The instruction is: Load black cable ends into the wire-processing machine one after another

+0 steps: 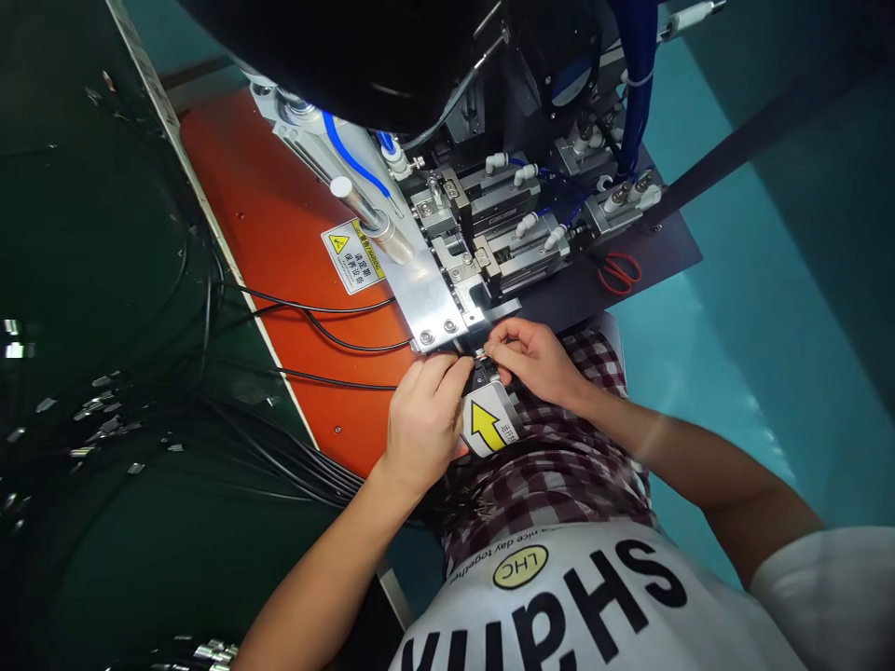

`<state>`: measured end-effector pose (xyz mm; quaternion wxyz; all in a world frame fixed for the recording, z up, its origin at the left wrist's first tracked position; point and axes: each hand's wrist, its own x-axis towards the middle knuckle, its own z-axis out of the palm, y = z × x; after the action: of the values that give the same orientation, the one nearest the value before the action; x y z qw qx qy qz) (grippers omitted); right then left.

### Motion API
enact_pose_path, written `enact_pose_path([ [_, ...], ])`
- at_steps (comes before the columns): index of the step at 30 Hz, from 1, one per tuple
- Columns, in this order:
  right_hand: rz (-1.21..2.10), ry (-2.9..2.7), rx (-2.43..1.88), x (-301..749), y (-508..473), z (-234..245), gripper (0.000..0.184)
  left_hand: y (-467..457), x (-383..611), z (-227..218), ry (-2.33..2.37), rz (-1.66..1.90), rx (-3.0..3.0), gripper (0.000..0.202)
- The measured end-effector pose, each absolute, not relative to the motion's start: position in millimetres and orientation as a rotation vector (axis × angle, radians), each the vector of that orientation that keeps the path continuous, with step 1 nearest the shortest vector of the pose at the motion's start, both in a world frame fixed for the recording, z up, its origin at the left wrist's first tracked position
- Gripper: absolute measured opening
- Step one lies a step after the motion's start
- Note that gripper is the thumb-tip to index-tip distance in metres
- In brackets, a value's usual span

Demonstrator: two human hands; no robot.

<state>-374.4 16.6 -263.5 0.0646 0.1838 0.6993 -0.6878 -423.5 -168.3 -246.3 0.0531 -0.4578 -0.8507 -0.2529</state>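
Note the small, bright metallic piece [480, 354] at nine o'clock from your right hand [535, 362]; its form is indistinct. The thin black cable [342, 381] extends toward nine o'clock from your left hand [428, 410].

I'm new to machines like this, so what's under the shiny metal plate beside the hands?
Two black cables run to the edge of the metal plate, and the orange base shows beside it. What lies directly underneath is covered.

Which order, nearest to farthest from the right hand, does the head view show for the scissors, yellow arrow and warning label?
1. Yellow arrow, below left of the right hand.
2. Scissors, above and right.
3. Warning label, left and above.
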Motion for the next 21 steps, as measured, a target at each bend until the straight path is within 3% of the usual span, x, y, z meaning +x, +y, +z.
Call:
enact_pose_path([
  [13,-2.32,1.734,0.536,-369,20,-268,0.028,-170,-423,-241,-2.66,-0.918,-1.333,0.021],
  [17,-2.244,2.072,0.505,-360,20,-269,0.022,-187,-416,-235,-2.745,-0.944,-1.258,0.022],
  [21,-1.916,2.633,0.279,-344,17,-265,0.029,-212,-405,-237,-2.745,-0.76,-1.265,0.037],
])
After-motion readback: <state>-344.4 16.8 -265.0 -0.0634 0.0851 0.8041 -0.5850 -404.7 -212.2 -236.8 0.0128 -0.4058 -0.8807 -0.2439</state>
